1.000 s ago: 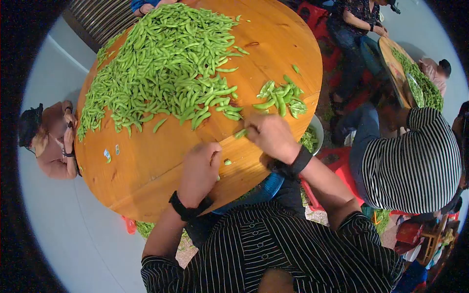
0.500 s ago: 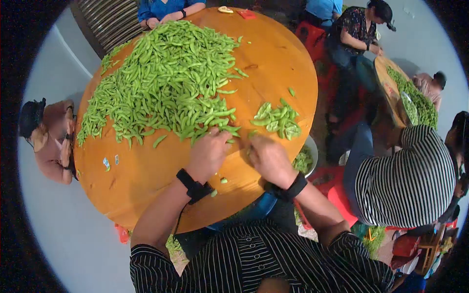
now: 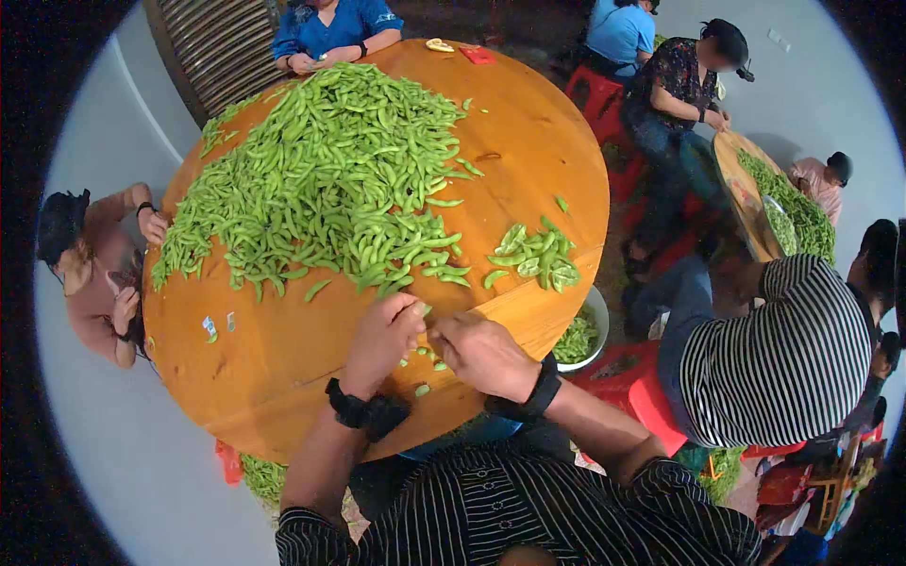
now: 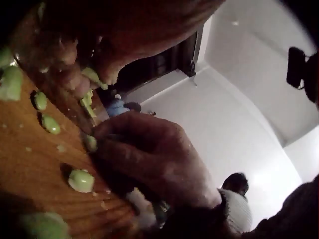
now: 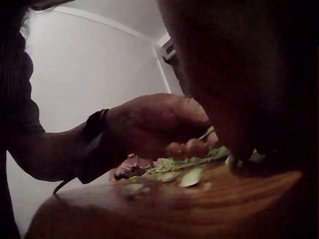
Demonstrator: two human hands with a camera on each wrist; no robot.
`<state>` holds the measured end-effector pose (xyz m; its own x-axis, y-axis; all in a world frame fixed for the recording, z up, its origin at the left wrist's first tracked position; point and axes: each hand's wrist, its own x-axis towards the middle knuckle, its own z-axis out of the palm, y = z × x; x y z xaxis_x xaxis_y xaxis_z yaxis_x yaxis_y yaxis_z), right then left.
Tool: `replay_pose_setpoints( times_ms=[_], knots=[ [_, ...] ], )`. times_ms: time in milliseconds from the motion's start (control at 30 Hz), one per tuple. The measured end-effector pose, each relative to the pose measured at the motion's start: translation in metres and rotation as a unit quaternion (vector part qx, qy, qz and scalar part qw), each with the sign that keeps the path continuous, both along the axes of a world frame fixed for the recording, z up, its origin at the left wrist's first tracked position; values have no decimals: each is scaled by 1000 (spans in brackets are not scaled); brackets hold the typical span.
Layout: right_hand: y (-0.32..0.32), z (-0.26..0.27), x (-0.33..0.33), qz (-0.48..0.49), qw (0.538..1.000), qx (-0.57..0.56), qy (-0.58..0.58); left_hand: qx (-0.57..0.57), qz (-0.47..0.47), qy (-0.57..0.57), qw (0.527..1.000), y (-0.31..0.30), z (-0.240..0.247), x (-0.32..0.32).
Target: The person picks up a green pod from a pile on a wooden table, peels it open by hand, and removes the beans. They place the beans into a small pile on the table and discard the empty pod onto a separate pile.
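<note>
My left hand (image 3: pixel 382 335) holds a green soybean pod (image 4: pixel 92 77) at its fingertips, low over the round wooden table (image 3: pixel 283 377). Close beside it, fingertips facing the left ones, my right hand (image 3: pixel 486 357) pinches a small green bean (image 4: pixel 90 143) between thumb and forefinger. Several loose beans (image 4: pixel 81 180) lie on the wood beneath both hands. Just beyond the fingers begins a big heap of green pods (image 3: pixel 330 179). To the right is a small pile of pods and empty-looking hulls (image 3: pixel 538 255).
A white bowl (image 3: pixel 601 325) with green bits stands below the table's right edge. People sit at the far side and left of this table. A person in a striped shirt (image 3: pixel 783 349) sits close at my right. Small paper slips (image 3: pixel 209 328) lie on the left.
My left hand went forward to the heap's edge, then came back with a pod. My right hand moved left and toward me, near the left. More loose beans show on the table.
</note>
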<state>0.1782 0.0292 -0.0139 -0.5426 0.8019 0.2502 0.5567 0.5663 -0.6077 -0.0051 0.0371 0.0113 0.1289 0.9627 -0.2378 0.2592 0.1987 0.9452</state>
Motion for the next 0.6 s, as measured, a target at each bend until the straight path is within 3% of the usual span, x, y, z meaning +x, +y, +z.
replay_pose_setpoints(
  times_ms=[133,367,600],
  knots=[
    [-3,16,1,-98,984,-93,117,-39,58,-160,985,-12,-5,1],
    [-15,28,-4,-126,938,-202,251,-33,19,-217,975,-17,-17,-1],
    [-9,24,-11,-144,932,-211,259,-32,8,-187,982,-24,-12,0]
  ],
)
